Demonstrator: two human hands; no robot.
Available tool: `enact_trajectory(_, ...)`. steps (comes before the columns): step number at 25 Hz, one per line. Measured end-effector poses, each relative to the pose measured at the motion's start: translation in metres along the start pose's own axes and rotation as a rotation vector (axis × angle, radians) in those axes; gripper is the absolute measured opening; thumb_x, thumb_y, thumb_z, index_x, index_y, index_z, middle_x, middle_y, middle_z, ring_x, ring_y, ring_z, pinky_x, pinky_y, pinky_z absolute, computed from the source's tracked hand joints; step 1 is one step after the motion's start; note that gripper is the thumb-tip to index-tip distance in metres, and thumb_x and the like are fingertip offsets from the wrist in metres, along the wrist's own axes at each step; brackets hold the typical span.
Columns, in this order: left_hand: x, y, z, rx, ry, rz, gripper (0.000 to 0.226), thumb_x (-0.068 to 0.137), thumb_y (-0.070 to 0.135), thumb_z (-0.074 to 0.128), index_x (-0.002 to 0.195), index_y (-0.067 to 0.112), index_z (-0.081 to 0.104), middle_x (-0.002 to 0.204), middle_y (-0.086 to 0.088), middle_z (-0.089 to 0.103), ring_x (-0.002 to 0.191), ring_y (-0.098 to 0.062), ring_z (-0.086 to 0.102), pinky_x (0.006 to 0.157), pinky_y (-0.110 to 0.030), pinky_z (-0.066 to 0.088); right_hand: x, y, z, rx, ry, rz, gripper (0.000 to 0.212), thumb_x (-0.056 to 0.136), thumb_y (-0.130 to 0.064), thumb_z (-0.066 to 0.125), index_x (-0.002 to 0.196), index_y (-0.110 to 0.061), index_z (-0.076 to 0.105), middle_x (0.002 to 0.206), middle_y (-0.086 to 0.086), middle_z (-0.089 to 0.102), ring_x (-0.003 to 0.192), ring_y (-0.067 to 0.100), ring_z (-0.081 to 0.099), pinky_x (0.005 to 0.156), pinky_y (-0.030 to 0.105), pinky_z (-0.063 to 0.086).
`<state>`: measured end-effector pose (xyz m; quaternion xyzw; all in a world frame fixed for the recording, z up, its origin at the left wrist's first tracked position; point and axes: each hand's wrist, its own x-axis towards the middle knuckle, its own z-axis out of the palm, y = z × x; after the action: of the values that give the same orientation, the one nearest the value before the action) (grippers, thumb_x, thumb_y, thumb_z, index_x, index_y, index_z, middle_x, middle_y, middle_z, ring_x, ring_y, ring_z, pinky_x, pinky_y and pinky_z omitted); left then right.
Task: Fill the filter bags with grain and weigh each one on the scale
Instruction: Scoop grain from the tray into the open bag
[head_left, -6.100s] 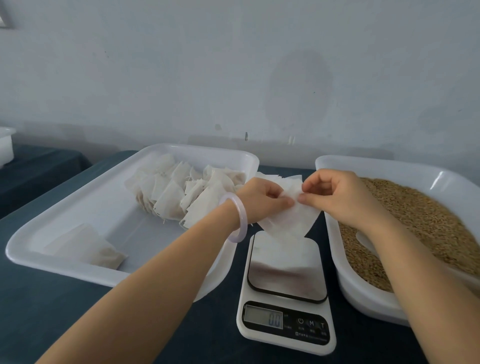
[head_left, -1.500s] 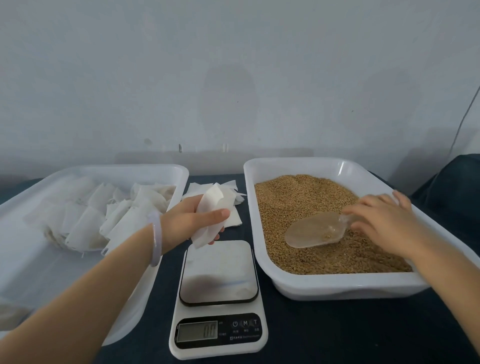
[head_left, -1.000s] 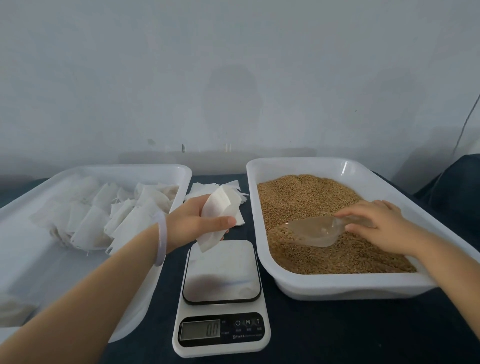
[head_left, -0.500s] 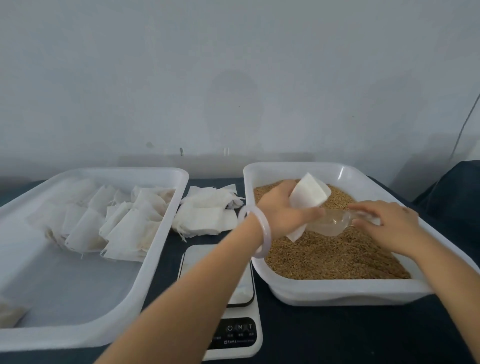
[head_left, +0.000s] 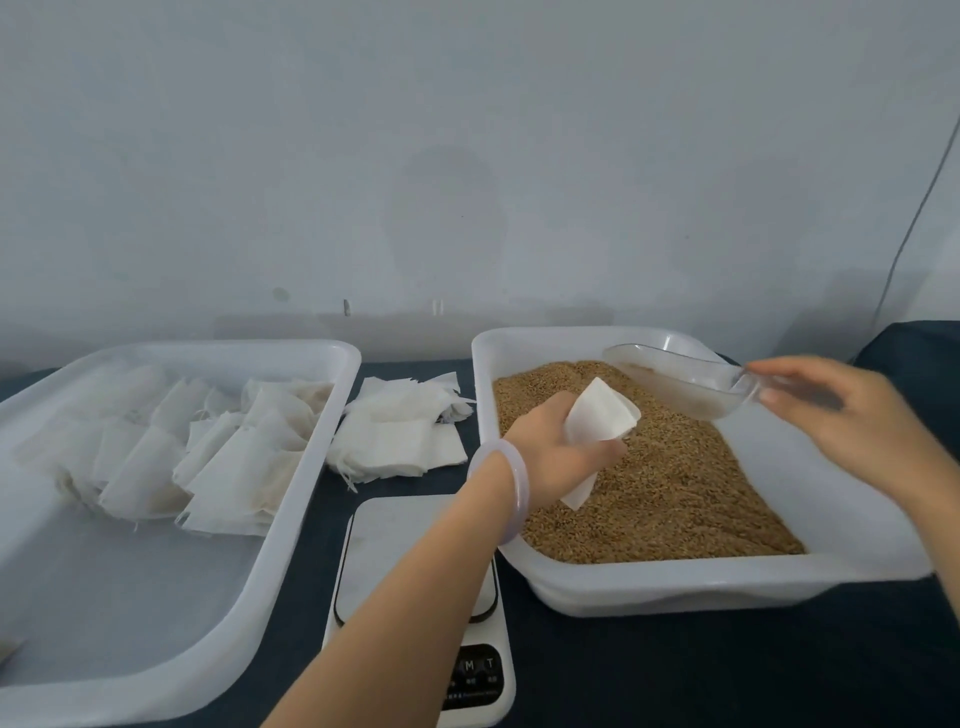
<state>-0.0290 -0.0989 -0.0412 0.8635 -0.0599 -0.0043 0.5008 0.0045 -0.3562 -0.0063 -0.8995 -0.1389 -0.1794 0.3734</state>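
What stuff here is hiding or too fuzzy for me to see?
Head view:
Number screen of the scale: hidden behind the left forearm.
Inside of the filter bag in the left hand: its paper hides the contents.
Fingers of the right hand on the scoop: motion-blurred.
Near corner of the left tray: cut off by the left and bottom edges.

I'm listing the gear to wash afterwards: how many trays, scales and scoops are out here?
Trays: 2, the bag tray and the grain tray
Scale: 1
Scoop: 1, held in the right hand
Total: 4
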Motion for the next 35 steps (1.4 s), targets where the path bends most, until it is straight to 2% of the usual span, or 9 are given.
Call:
enact_trajectory(4,-0.001,0.0,0.0,-0.044,0.015,0.017,0.046,0.084,0.042,0.065,0.121,0.022,0.047,0.109,-0.001,0.059,0.1,-0.023,0.059,0.088,-0.046,0.051,0.005,-0.003,-0.031,-0.042,-0.059,-0.066,0.027,0.083,-0.03,0.064,0.091,-0.055,0.065,0.102,-0.029,0.063,0.103,-0.007,0.054,0.092,0.031,0.038)
enact_trajectory(7,-0.002,0.001,-0.002,-0.072,0.015,0.023,0.047,0.083,0.042,0.065,0.122,0.021,0.048,0.11,-0.002,0.06,0.102,-0.025,0.059,0.09,-0.048,0.05,0.009,-0.009,-0.038,-0.077,-0.122,-0.108,0.03,0.082,-0.025,0.065,0.09,-0.053,0.066,0.102,-0.025,0.065,0.104,-0.005,0.055,0.096,0.03,0.04)
enact_trajectory(10,-0.001,0.0,0.0,-0.037,0.0,0.023,0.042,0.082,0.042,0.067,0.115,0.022,0.051,0.106,0.0,0.06,0.099,-0.023,0.06,0.088,-0.046,0.051,0.013,-0.02,-0.039,-0.177,-0.176,-0.215,0.033,0.082,-0.019,0.067,0.092,-0.05,0.062,0.101,-0.022,0.065,0.101,-0.004,0.056,0.094,0.03,0.037)
enact_trajectory(12,0.0,0.0,0.001,0.032,-0.006,0.024,0.037,0.081,0.041,0.069,0.109,0.023,0.052,0.1,0.004,0.06,0.094,-0.02,0.06,0.084,-0.042,0.053,0.018,-0.03,-0.041,-0.305,-0.185,-0.29,0.032,0.082,-0.021,0.067,0.094,-0.049,0.059,0.098,-0.018,0.064,0.099,0.005,0.055,0.1,0.034,0.03)
enact_trajectory(15,0.003,0.0,0.002,0.111,-0.024,0.014,0.042,0.076,0.043,0.072,0.109,0.023,0.056,0.099,0.005,0.061,0.092,-0.018,0.061,0.083,-0.041,0.054,0.028,-0.047,-0.046,-0.503,-0.17,-0.36,0.027,0.082,-0.027,0.066,0.099,-0.047,0.06,0.1,-0.016,0.061,0.106,0.013,0.046,0.108,0.036,0.011)
enact_trajectory(22,0.003,0.001,0.002,0.102,-0.029,-0.006,0.045,0.076,0.041,0.074,0.113,0.023,0.056,0.101,0.003,0.064,0.094,-0.02,0.062,0.085,-0.043,0.054,0.042,-0.08,-0.047,-0.699,-0.118,-0.574,0.028,0.079,-0.022,0.07,0.103,-0.037,0.069,0.093,-0.012,0.058,0.108,0.02,0.045,0.111,0.037,0.0)
enact_trajectory(27,0.003,0.001,0.002,-0.001,-0.08,0.013,0.029,0.081,0.028,0.069,0.105,0.018,0.058,0.087,-0.006,0.071,0.084,-0.026,0.067,0.086,-0.048,0.053,0.042,-0.085,-0.045,-0.712,-0.124,-0.587,0.029,0.08,-0.022,0.069,0.105,-0.035,0.069,0.095,-0.011,0.058,0.11,0.021,0.045,0.112,0.039,-0.001)
enact_trajectory(32,0.002,0.002,0.003,-0.055,-0.042,0.021,0.041,0.078,0.028,0.072,0.114,0.018,0.056,0.098,-0.009,0.068,0.093,-0.031,0.066,0.087,-0.049,0.053,0.044,-0.08,-0.048,-0.692,-0.063,-0.594,0.029,0.079,-0.022,0.071,0.105,-0.035,0.069,0.094,-0.013,0.055,0.11,0.02,0.045,0.112,0.038,-0.001)
enact_trajectory(35,0.002,0.001,0.0,-0.154,-0.004,0.035,0.028,0.079,0.028,0.073,0.101,0.027,0.056,0.09,-0.005,0.067,0.087,-0.029,0.066,0.085,-0.049,0.054,0.047,-0.067,-0.055,-0.624,-0.077,-0.515,0.027,0.079,-0.027,0.068,0.101,-0.044,0.065,0.096,-0.014,0.057,0.108,0.016,0.044,0.11,0.035,0.002)
